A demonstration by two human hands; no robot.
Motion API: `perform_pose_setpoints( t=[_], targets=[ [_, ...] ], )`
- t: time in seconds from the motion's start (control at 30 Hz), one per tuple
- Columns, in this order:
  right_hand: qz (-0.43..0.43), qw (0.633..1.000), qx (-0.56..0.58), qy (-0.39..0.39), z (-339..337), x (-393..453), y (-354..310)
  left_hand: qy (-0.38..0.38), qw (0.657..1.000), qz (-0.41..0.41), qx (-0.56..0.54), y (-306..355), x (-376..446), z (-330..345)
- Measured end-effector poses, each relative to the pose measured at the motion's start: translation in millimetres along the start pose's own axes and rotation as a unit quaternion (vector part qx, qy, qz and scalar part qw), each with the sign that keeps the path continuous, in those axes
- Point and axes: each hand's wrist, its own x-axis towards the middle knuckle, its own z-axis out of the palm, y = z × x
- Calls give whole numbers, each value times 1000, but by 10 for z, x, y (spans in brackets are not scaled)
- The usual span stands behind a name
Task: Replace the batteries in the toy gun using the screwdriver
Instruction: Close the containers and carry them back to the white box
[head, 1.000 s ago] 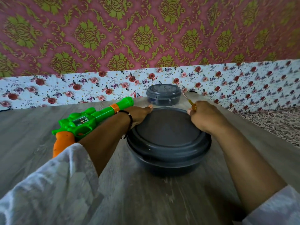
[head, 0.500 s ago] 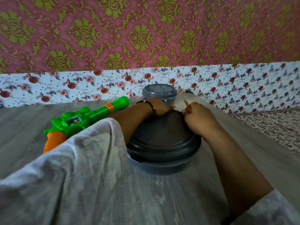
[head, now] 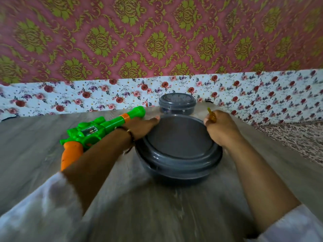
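Observation:
A green toy gun (head: pixel 103 127) with an orange grip lies on the wooden table (head: pixel 31 147), left of centre, partly hidden by my left forearm. A large dark grey lidded container (head: pixel 178 147) stands in the middle. My left hand (head: pixel 142 125) rests on the left rim of its lid, fingers flat. My right hand (head: pixel 221 130) presses on the right rim while gripping a screwdriver (head: pixel 211 116) with a yellow handle; its tip points up and away.
A smaller dark grey lidded container (head: pixel 177 103) stands just behind the large one, near the table's far edge. A floral-papered wall (head: pixel 87 98) runs close behind. Patterned fabric (head: pixel 293 137) lies at the right beyond the table's edge.
My left hand has drawn back from the far edge of the large lid to its left rim. The right hand stays on the right rim, still holding the screwdriver.

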Motion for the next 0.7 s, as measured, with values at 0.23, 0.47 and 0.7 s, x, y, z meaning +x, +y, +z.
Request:
perform_pose_setpoints(
  t=[0.23,0.47,0.7],
  targets=[
    [-36,989,127,66,-2,-87,-66,-21,954,-8,-300,-224,-396,28],
    [53,927,352,119,59,-89,-67,98,917,13,-386,-333,-412,36],
    [58,905,401,127,246,-132,31,201,887,67,-410,-336,-541,74]
  ],
)
